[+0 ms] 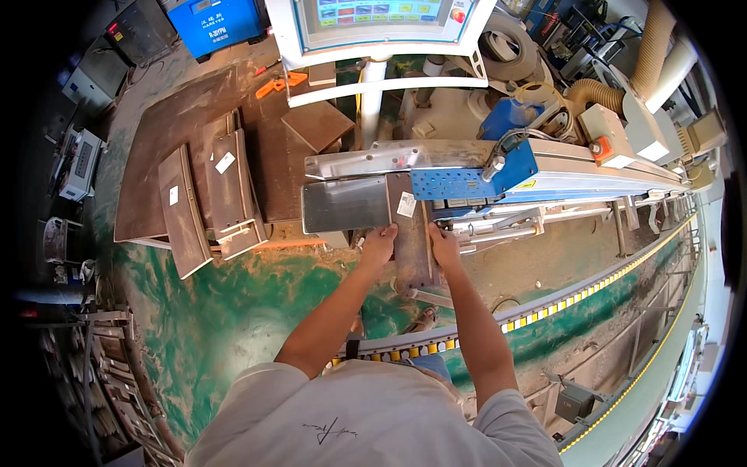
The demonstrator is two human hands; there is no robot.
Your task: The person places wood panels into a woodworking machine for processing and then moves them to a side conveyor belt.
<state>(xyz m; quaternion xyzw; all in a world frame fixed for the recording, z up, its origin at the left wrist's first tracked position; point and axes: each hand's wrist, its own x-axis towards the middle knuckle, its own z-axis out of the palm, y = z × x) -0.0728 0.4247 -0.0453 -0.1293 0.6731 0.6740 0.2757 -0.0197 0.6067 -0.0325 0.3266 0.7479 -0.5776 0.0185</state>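
A long brown wooden panel (410, 253) with a white label (406, 204) lies between my hands, pointing away from me. My left hand (378, 244) grips its left edge, the thumb along the side. On the opposite edge my right hand (444, 247) is closed, fingers partly hidden. The panel's far end rests on the metal infeed plate (342, 205) of a long machine, against its silver guide fence (358, 162). Just right of the panel sits the machine's blue perforated guard (451, 184).
Similar labelled panels (237, 183) lie on a brown board table (167, 124) at left, with an orange tool (280, 84) behind. A control screen (381, 14) stands ahead. A roller rail with yellow blocks (545, 313) curves along the right. An emergency button box (603, 148) tops the machine.
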